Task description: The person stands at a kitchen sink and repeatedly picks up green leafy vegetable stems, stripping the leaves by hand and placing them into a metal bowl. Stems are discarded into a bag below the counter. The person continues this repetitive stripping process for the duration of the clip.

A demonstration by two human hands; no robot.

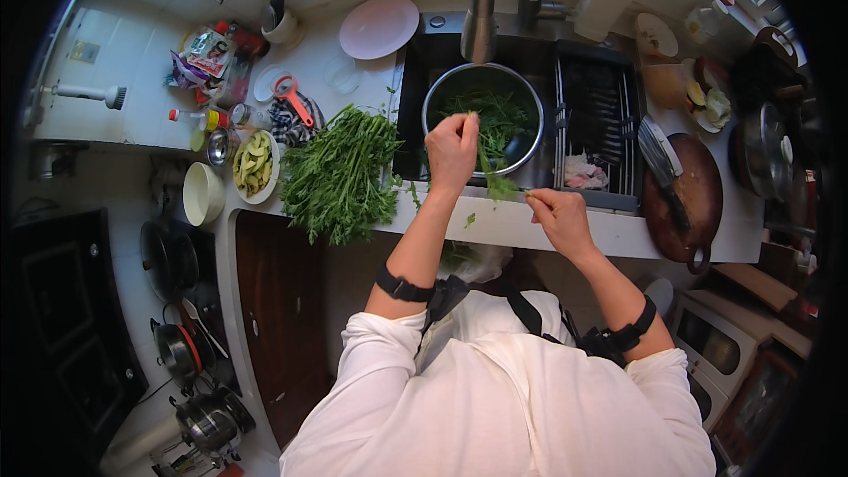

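Observation:
My left hand (452, 149) is over the left rim of a round steel pot (538, 93) in the sink, thumb and fingers pinched on a bit of green stem. Lower and to the right, in front of the sink's edge, my right hand (562, 218) pinches the thin end of a leafy green sprig (499, 187). Whether the sprig also reaches my left fingers is hard to tell. Loose greens (497, 116) lie inside the pot. Left of the sink, a large heap of leafy greens (341, 172) spreads over the counter and hangs past its front edge.
The faucet (478, 33) stands over the pot. A black drying rack (596, 126) fills the sink's right side. Further right, a cleaver (659, 152) lies on a round wooden board (695, 199). A plate of cut green vegetables (254, 165) and a white bowl (203, 193) sit at left.

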